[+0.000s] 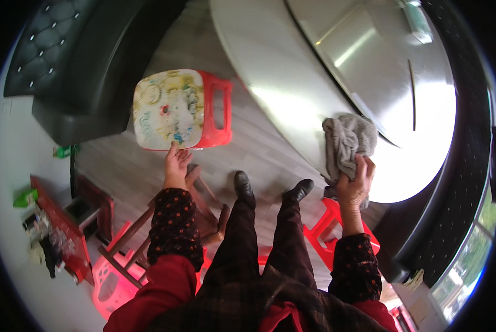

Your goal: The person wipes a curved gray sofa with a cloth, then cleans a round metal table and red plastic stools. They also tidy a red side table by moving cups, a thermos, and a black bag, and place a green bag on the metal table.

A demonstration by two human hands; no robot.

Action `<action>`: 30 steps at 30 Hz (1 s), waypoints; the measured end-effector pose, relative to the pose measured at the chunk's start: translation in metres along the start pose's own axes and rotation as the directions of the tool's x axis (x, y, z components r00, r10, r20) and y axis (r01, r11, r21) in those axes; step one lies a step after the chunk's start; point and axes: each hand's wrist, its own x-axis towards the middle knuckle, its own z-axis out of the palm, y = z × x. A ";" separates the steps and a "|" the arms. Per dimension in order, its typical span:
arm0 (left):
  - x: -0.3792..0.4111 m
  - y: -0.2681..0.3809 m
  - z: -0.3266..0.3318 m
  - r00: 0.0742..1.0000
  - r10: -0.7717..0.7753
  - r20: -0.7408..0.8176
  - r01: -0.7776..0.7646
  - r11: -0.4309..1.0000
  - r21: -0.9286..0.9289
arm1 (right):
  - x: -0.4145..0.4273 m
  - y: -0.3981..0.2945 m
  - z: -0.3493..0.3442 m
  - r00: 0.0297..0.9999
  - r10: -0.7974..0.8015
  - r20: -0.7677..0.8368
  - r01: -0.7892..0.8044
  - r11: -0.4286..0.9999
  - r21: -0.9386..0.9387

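My right hand (355,178) grips a bunched grey cloth (349,141) at the near edge of a large shiny round table (268,79). The cloth lies across the rim and reaches a raised round turntable (368,50) on the tabletop. Over to the left, my left hand (177,164) is at the near edge of a red plastic stool (219,110) with a stained, pale printed seat (169,110). Its thumb overlaps the seat edge and the other fingers are partly spread; whether they grip the stool is unclear.
Black tufted seating (94,74) stands at upper left, and another black bench (432,199) curves around the table's right. A wooden stool (206,199), a pink plastic chair (111,282) and a red stool (326,232) surround my legs. A packet (418,23) lies on the turntable.
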 end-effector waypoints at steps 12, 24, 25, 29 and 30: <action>-0.163 0.006 0.258 0.492 0.661 0.566 -0.831 0.162 0.532 | 0.014 -0.008 -0.014 0.984 0.174 -0.037 -0.174 0.985 0.003; -0.237 -0.112 0.360 -0.008 0.343 0.939 -0.842 -0.508 0.178 | -0.027 0.054 -0.026 0.960 0.194 -0.204 -0.181 0.980 0.078; -0.235 -0.120 0.362 0.004 0.341 0.940 -0.834 -0.518 0.191 | -0.025 0.069 -0.035 0.953 0.209 -0.220 -0.200 0.978 0.066; -0.230 -0.150 0.368 0.090 0.327 0.941 -0.736 -0.614 0.284 | -0.015 0.149 -0.074 0.939 0.254 -0.229 -0.252 0.967 0.040; -0.231 -0.156 0.368 0.093 0.339 0.936 -0.690 -0.656 0.306 | -0.010 0.168 -0.082 0.944 0.245 -0.219 -0.246 0.969 0.024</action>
